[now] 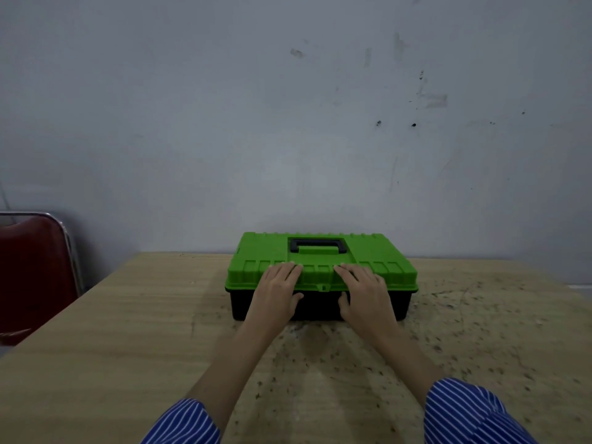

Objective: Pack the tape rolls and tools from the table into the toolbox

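Both my arms reach straight forward, striped sleeves pushed up above the forearms. My left hand [278, 290] and right hand [363, 291] lie palm down side by side, slightly apart, fingers straight and flat, thumbs hanging below toward each other.

1. My left hand [279, 287] and right hand [362, 288] rest on the front of the green lid [378, 251], fingers flat on top, thumbs down over the black base.
2. The toolbox [321, 277] sits closed on the wooden table [128, 331], black handle [317, 245] folded flat.
3. Red chair [32, 270] off to my left.
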